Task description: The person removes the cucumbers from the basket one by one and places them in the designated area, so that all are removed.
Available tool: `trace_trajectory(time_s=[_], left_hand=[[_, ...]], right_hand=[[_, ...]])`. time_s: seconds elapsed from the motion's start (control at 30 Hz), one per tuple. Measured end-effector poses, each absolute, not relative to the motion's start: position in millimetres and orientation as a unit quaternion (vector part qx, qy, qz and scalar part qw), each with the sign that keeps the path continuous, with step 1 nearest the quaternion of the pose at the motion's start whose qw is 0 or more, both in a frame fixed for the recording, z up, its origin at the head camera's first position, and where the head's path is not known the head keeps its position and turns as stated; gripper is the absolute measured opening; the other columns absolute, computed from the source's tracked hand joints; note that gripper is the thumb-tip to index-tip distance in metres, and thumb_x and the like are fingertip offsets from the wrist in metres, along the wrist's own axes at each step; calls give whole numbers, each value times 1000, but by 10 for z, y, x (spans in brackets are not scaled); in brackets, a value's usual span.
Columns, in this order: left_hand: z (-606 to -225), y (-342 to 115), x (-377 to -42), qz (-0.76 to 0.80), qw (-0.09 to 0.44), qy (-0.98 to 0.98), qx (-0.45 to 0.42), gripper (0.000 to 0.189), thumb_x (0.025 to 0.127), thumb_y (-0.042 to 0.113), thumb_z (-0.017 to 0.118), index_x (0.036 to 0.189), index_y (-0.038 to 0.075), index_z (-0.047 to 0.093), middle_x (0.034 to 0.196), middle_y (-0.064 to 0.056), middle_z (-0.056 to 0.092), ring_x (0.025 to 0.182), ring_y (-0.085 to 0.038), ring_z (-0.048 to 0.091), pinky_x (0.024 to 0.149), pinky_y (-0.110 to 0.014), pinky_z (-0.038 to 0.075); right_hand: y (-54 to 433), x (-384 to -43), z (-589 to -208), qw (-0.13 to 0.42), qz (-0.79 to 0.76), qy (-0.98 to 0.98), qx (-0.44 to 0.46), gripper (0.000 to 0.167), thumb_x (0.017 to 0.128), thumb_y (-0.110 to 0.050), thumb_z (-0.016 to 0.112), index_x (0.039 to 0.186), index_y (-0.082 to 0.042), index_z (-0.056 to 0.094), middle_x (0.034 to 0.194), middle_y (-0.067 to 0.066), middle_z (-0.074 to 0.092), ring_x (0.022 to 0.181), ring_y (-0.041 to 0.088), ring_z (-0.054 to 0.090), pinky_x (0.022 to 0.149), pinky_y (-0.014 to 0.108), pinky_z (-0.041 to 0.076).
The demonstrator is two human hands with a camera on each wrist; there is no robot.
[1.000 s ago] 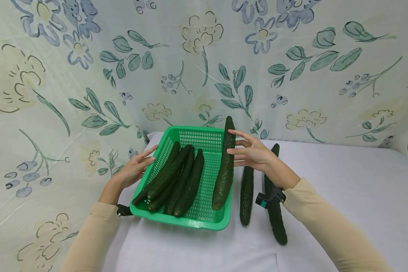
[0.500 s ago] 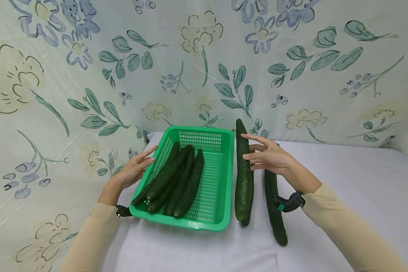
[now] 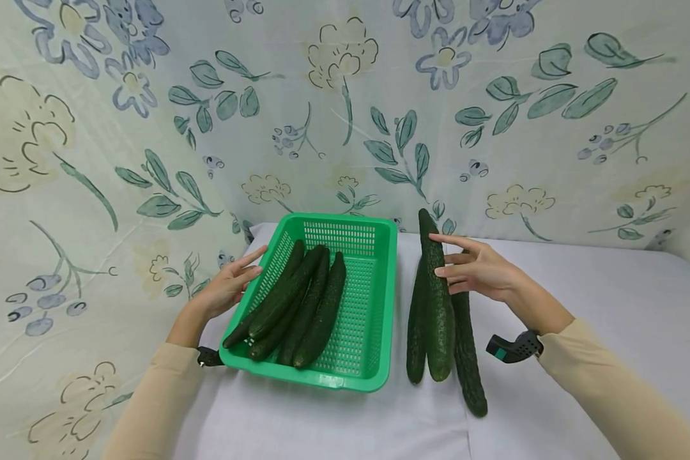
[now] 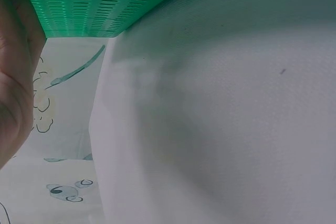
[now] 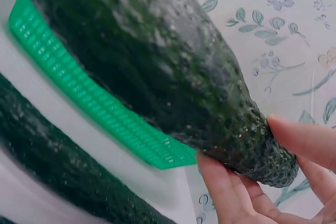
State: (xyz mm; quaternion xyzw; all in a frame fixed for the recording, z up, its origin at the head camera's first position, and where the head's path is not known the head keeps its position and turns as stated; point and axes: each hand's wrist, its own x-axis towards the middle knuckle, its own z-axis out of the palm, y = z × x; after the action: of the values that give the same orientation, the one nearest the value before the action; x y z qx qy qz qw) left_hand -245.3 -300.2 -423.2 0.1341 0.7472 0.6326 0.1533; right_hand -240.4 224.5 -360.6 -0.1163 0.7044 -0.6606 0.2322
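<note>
1. Head view: the right hand (image 3: 478,271) pinched a dark green cucumber (image 3: 439,313) near its narrower far end, thumb and fingers set on opposite sides. The cucumber was right of the green plastic basket (image 3: 390,300), outside it, its far end tilted up above the white-covered counter (image 3: 586,294).
2. The left hand (image 3: 228,287) rested at the basket's left side, its fingers extended and touching the rim rather than clenched.
3. One cucumber (image 3: 415,345) lay left of the held one and another (image 3: 470,370) lay right of it, both on the counter. More cucumbers (image 3: 322,316) were heaped in the basket's left part.
4. The held cucumber was probably stiff and fairly heavy for its width, its bumpy skin giving some grip. It could likely bruise or snap if bent. A hold nearer the middle would probably balance it better; at the far end, the thick near end would tend to sag.
5. The held cucumber covered part of its left neighbour, and the right hand hid some of the right one. Overlap made the basket's count uncertain. The right wrist view cut off the held cucumber's near end, and I could not tell whether that end touched anything below. The left wrist view did not show the left fingertips.
</note>
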Motion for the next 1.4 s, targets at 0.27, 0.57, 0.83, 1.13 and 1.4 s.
trace_trajectory(time_s=[0.27,0.57,0.83,1.13,1.4], left_hand=[[-4272,-3027,-2474,632,151,748,136,56,108,23,46,160,27,25,109,-3,54,44,-8,29,43,-25,32],[-4271,-3016,-2486,632,154,747,135,56,108,23,47,160,27,26,94,-7,50,44,-8,30,43,-24,33],[-4254,-3013,-2482,633,149,749,130,56,108,24,47,160,26,26,98,-9,52,45,-10,29,43,-24,33],[-4230,-3011,-2470,633,150,749,128,57,108,26,48,160,29,26,155,-25,29,46,-9,30,43,-22,33],[-4243,-3016,-2471,636,157,745,125,57,108,25,48,160,28,26,157,-25,26,47,-9,29,44,-23,32]], right_hand=[[2410,-2399,-3643,233,-647,717,-116,77,94,-2,68,159,-18,30,156,37,8,122,32,54,88,49,53],[2589,-2394,-3722,222,-636,730,-117,76,95,-4,67,159,-20,30,157,37,5,128,45,45,86,47,54],[2774,-2434,-3824,211,-622,745,-113,76,95,-6,68,159,-21,30,156,37,10,117,29,57,85,48,54],[2960,-2454,-3939,210,-621,748,-102,76,94,-2,66,159,-20,31,155,37,13,106,18,64,83,48,55],[3110,-2408,-4059,216,-613,755,-92,75,95,-3,66,159,-21,32,154,40,14,105,19,63,82,46,56]])
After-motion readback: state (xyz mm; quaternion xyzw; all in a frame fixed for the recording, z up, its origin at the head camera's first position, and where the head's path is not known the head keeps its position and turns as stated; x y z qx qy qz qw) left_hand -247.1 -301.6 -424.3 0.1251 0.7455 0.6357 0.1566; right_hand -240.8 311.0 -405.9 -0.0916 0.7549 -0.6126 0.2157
